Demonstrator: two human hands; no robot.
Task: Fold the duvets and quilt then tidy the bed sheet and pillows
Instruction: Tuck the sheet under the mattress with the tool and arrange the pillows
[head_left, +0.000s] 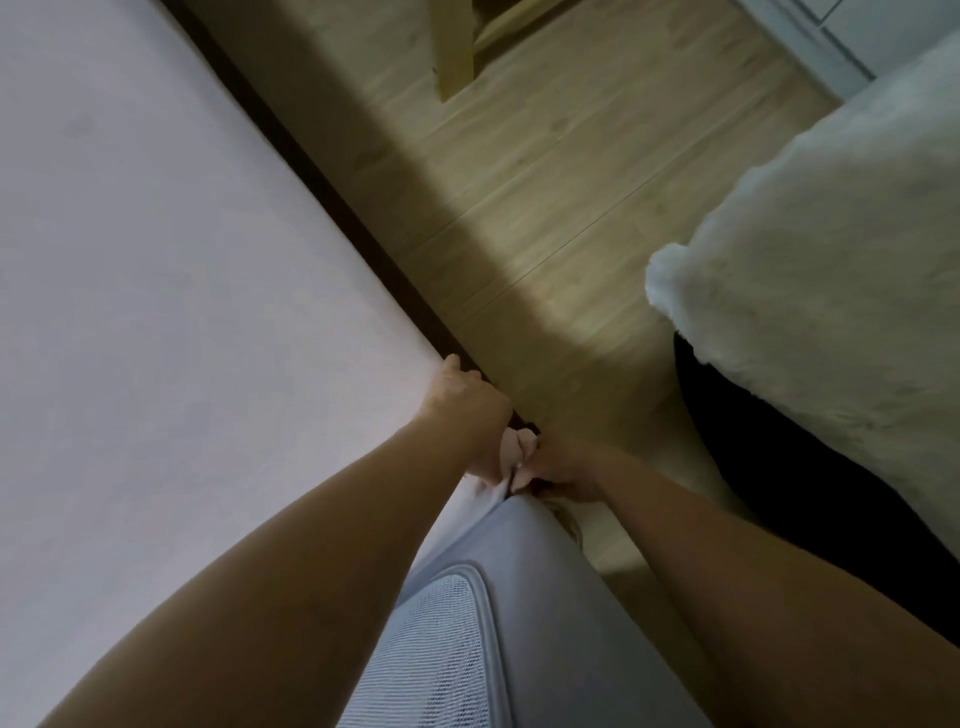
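A pale pink bed sheet (156, 286) lies smooth over the mattress on the left. At the bed's corner the bare grey mattress (467, 597) with a mesh panel shows below the sheet. My left hand (467, 410) grips the sheet's edge at the side of the bed, fingers curled over it. My right hand (566, 470) sits just to the right, low beside the mattress corner, gripping a bunched bit of the sheet (519, 452). Its fingertips are hidden under the fabric.
A dark bed frame edge (332, 176) runs diagonally along the mattress. Wooden floor (545, 208) lies to the right. A fluffy white blanket (831, 260) rests on something dark at the right. A wooden furniture leg (454, 47) stands at the top.
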